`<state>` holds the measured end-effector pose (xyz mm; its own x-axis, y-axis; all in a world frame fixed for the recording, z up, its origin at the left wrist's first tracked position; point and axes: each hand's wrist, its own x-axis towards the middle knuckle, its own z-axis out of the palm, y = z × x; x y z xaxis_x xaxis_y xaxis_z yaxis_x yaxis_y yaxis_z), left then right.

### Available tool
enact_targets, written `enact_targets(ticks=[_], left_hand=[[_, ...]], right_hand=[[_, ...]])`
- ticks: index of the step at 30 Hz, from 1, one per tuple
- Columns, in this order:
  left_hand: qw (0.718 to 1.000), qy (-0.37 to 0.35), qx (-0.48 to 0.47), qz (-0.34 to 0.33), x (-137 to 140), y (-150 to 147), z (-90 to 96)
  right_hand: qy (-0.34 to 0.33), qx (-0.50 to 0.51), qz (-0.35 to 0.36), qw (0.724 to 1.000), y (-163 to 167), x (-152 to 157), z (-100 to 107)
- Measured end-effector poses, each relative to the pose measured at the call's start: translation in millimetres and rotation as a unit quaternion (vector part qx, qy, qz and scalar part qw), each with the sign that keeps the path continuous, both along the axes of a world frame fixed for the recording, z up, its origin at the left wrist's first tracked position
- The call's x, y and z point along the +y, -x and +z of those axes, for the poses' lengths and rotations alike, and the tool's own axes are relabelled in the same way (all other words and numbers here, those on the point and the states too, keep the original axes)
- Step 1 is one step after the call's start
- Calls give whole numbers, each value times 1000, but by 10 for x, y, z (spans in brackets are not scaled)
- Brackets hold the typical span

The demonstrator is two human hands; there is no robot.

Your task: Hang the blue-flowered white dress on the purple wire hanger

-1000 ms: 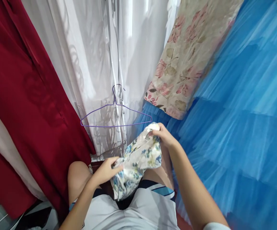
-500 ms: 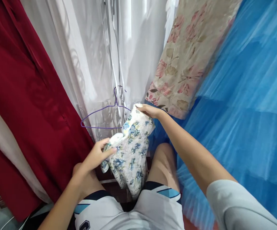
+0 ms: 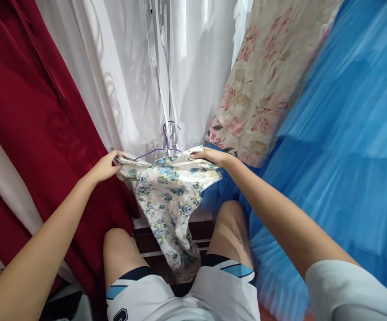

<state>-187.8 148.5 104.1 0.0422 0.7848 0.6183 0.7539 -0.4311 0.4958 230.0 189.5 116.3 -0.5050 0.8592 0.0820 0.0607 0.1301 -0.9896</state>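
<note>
A white blouse with blue and yellow flowers (image 3: 169,200) is stretched sideways between my two hands, its lower part hanging down between my knees. My left hand (image 3: 108,167) pinches one shoulder of it at the left. At the other shoulder, my right hand (image 3: 210,156) grips the cloth with thumb and fingers. Behind the blouse's top edge, a purple wire hanger (image 3: 165,141) hangs by its hook among white straps (image 3: 163,80). The garment hides the lower part of the hanger.
Dark red cloth (image 3: 62,133) hangs at the left and white curtain-like fabric (image 3: 126,89) behind. To the right hang a beige cloth with pink flowers (image 3: 260,89) and a wide blue tulle skirt (image 3: 330,156). My knees flank the blouse.
My left hand has moved left and up, spreading the blouse wide. Its upper edge is now level and covers most of the hanger. My right hand has barely moved.
</note>
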Motion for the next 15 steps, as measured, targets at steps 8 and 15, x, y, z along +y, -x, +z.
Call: enact_targets(ticks=[8,15], left_hand=[[997,-37,-31,-66,-16,-381,-113],[999,-46,27,8,-73,-628,-254]], right_hand=[[-131,2,-65,989,-358,-216,-468],[-120,138,-153,971,-478,-281,-421]])
